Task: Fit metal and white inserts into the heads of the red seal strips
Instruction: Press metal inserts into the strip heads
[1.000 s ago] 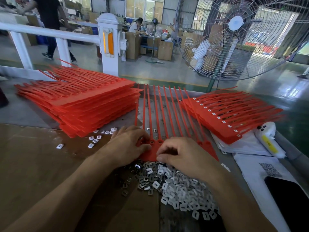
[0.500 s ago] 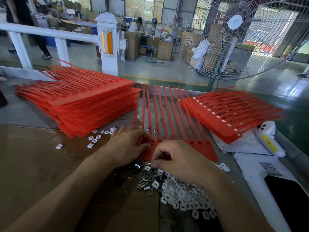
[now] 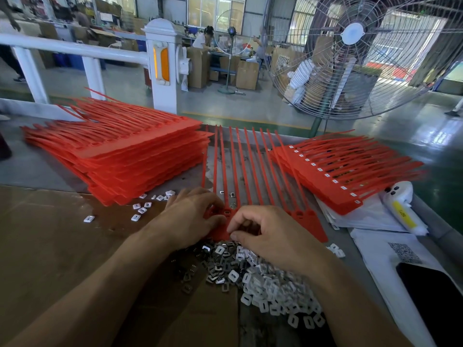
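- A worker's two bare hands meet over a comb of red seal strips (image 3: pixel 253 171) lying flat at the middle of the tabletop (image 3: pixel 50 171), its tails fanned away from the worker and its joined heads nearest them.
- The left hand (image 3: pixel 190 219) rests on the left end of the row of heads, fingers curled over the red plastic and thumb pressed against its near edge, a narrow grip that pins the comb down.
- The right hand (image 3: pixel 270 234) hovers over the middle heads with fingers bent and thumb and forefinger drawn close; it appears to pinch a small insert, though the piece itself is hidden by the fingers.
- A loose heap of metal inserts (image 3: pixel 215 261) lies just in front of the hands, running into a larger heap of white inserts (image 3: pixel 275 294) on its right, under the right wrist.
- A few stray white pieces (image 3: pixel 140 209) sit on the brown cardboard (image 3: pixel 50 246) to the left.
- A tall stack of red combs (image 3: pixel 120 151) stands at left; a lower stack with white inserts already seated in its heads (image 3: pixel 345 176) lies at right on white papers (image 3: pixel 370 216).
- A white handheld device (image 3: pixel 400 209) with a yellow label rests just beside that right-hand stack.
- A large floor fan (image 3: pixel 355 46) stands beyond the tabletop.
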Motion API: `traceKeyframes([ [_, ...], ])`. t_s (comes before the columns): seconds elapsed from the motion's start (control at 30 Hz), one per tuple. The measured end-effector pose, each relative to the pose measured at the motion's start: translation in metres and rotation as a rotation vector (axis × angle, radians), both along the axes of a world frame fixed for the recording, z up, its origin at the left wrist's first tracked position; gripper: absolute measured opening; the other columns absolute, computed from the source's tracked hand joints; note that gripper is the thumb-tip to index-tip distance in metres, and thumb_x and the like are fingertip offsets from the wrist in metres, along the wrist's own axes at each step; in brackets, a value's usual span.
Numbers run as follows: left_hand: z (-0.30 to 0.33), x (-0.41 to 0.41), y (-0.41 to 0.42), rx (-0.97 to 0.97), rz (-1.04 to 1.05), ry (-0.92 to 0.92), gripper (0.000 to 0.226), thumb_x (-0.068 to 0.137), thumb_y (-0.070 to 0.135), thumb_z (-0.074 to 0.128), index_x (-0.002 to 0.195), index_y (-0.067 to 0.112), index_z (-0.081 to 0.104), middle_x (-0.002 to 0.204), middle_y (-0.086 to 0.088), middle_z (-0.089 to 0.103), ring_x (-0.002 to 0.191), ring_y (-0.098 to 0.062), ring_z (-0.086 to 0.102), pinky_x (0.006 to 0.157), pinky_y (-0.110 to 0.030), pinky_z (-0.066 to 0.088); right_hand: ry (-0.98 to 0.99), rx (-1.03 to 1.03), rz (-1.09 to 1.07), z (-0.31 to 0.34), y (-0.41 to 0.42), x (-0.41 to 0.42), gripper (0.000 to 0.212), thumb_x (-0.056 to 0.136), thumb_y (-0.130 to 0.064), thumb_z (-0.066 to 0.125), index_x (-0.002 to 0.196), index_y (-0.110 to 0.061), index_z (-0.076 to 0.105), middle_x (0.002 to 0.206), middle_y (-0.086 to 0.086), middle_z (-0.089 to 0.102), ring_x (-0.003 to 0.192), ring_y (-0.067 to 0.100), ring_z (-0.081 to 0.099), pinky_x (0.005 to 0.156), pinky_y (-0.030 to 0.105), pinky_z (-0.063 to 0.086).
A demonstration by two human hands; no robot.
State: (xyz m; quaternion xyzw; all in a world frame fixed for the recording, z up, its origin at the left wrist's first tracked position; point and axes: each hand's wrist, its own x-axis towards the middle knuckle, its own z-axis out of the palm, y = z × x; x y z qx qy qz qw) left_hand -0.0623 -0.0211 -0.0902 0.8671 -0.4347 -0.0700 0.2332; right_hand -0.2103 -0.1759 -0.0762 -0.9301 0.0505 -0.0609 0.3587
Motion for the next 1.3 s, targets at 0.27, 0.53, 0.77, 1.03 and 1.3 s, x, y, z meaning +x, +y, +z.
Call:
traceKeyframes([
  [0.27,0.0,-0.001,0.0,0.007,-0.003,0.004,0.034,0.095,0.054,0.057,0.127,0.042,0.058,0.141,0.015,0.046,0.135,-0.013,0.033,0.118,-0.047,0.025,-0.036,0.007,-0.016,0.0,0.0,0.0,0.015,0.096,-0.023,0.071,0.092,-0.037,0.069,0.083,-0.03,0.066,0.062,0.0,0.063,0.056,0.012,0.046],
  [0.53,0.0,-0.001,0.0,0.013,0.003,-0.01,0.034,0.096,0.054,0.057,0.127,0.042,0.058,0.14,0.014,0.048,0.133,-0.015,0.036,0.117,-0.048,0.027,-0.044,0.019,-0.004,-0.002,0.001,0.0,0.016,0.094,-0.019,0.073,0.095,-0.035,0.071,0.078,-0.029,0.066,0.065,-0.005,0.061,0.057,0.008,0.044],
  [0.77,-0.001,0.0,0.001,0.024,0.0,-0.01,0.032,0.097,0.051,0.056,0.127,0.043,0.056,0.141,0.015,0.047,0.134,-0.016,0.035,0.117,-0.049,0.026,-0.047,0.04,0.001,-0.004,0.001,0.002,0.022,0.094,-0.021,0.073,0.106,-0.041,0.07,0.094,-0.024,0.069,0.085,-0.004,0.066,0.07,0.016,0.048],
  [1.03,-0.002,0.002,0.001,0.022,-0.001,-0.001,0.034,0.095,0.056,0.057,0.127,0.044,0.056,0.142,0.015,0.046,0.134,-0.015,0.035,0.117,-0.048,0.027,-0.157,-0.014,-0.057,-0.002,-0.001,0.001,0.017,0.098,-0.02,0.069,0.095,-0.037,0.074,0.089,-0.032,0.067,0.081,-0.007,0.065,0.07,0.006,0.046],
  [1.3,-0.002,0.002,0.0,0.014,0.004,0.008,0.036,0.094,0.057,0.058,0.127,0.043,0.057,0.143,0.016,0.046,0.135,-0.013,0.034,0.119,-0.046,0.024,-0.315,0.14,-0.472,0.0,-0.028,0.0,0.024,0.095,-0.02,0.066,0.091,-0.042,0.074,0.084,-0.029,0.069,0.071,0.0,0.066,0.059,0.021,0.049],
])
